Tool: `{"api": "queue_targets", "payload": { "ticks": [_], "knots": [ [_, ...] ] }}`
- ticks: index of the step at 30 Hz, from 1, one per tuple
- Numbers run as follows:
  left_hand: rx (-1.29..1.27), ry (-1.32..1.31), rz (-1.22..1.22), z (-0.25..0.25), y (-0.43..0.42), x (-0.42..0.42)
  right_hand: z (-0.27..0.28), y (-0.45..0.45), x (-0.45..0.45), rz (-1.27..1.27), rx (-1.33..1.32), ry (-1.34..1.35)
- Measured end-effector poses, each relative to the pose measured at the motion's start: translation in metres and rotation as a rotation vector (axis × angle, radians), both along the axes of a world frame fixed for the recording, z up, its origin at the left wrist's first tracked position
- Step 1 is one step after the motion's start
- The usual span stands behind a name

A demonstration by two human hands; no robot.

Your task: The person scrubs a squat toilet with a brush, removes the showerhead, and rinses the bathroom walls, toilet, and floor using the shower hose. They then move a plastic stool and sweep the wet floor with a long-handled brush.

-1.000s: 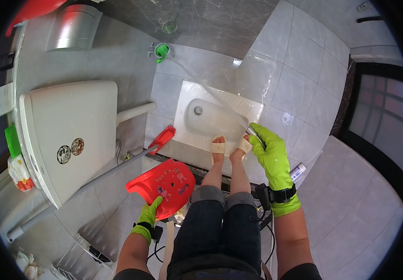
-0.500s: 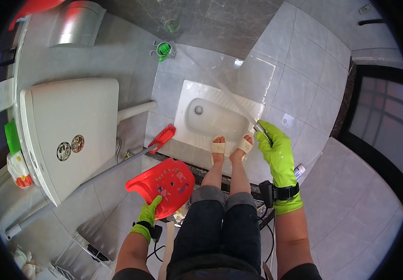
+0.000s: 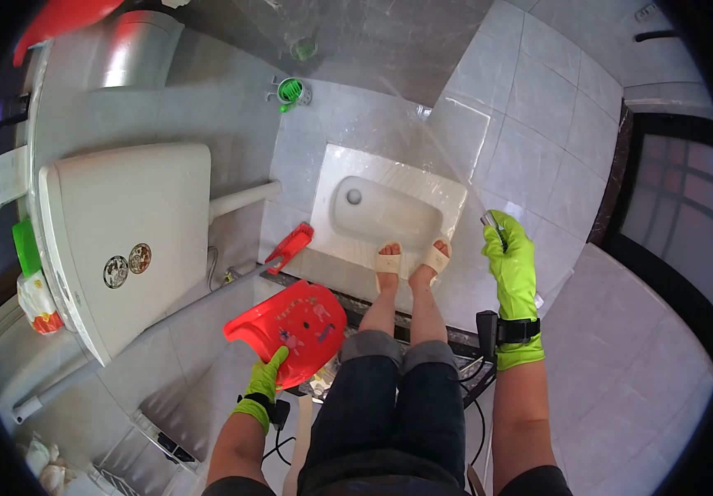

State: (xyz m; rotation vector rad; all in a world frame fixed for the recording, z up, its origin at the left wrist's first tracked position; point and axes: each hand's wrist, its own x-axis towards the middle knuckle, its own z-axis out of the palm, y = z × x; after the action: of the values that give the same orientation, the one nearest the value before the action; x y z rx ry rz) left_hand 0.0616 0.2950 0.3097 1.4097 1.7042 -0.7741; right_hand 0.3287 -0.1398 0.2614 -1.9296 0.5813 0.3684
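Observation:
My left hand (image 3: 266, 382), in a yellow-green rubber glove, grips the lower edge of a red plastic piece (image 3: 311, 318) with cartoon pictures and a small dark hole. It looks like a small stool or chair seat, though its underside is hidden. In the same kind of glove, my right hand (image 3: 512, 258) is closed around a silver spray nozzle (image 3: 488, 219). From the nozzle a thin water jet (image 3: 443, 153) runs up and left toward the dark wall. Below the jet lies the white squat toilet (image 3: 389, 202), its surface wet.
My slippered feet (image 3: 410, 263) stand at the toilet's near edge. A red brush (image 3: 293, 246) on a long grey pole lies left. The white cistern (image 3: 129, 240) juts from the left wall. A green brush in a holder (image 3: 293, 91) hangs at the corner. A dark-framed door (image 3: 674, 198) is right.
My right hand has moved right with the nozzle, and the water jet has swung from the floor corner to the right, onto the dark wall. My left hand stays about where it was.

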Motion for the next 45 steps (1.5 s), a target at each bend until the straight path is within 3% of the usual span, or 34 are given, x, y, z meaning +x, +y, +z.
{"api": "queue_targets", "payload": {
  "ticks": [5, 9, 12, 16, 19, 23, 29, 33, 39, 45],
  "knots": [
    [0.053, 0.028, -0.025, -0.008, 0.005, -0.009, 0.011, -0.005, -0.002, 0.002, 0.01, -0.026],
    [0.058, 0.034, 0.001, 0.006, 0.001, 0.002, 0.104, 0.006, 0.008, 0.044, -0.015, -0.096],
    [-0.022, -0.1, 0.04, 0.026, -0.006, 0.016, 0.158, 0.004, 0.012, 0.081, 0.018, -0.126],
    [-0.041, -0.177, 0.067, 0.027, 0.005, 0.012, 0.203, 0.012, 0.018, 0.215, -0.005, -0.265],
    [-0.01, -0.144, 0.052, 0.051, -0.004, 0.032, 0.197, 0.021, 0.02, 0.322, -0.079, -0.39],
    [0.023, -0.138, 0.051, 0.066, -0.009, 0.035, 0.186, 0.034, 0.021, 0.333, 0.034, -0.256],
    [0.01, -0.177, 0.073, 0.08, -0.003, 0.012, 0.18, 0.049, 0.012, 0.419, 0.142, -0.286],
    [0.032, -0.048, 0.019, 0.075, 0.018, -0.025, 0.197, 0.056, 0.009, 0.505, 0.101, -0.289],
    [0.104, -0.008, -0.097, 0.116, -0.005, -0.013, 0.224, 0.073, 0.008, 0.499, 0.078, -0.421],
    [0.018, -0.032, -0.002, 0.09, 0.015, -0.04, 0.225, 0.089, 0.012, 0.593, 0.034, -0.503]
  ]
}}
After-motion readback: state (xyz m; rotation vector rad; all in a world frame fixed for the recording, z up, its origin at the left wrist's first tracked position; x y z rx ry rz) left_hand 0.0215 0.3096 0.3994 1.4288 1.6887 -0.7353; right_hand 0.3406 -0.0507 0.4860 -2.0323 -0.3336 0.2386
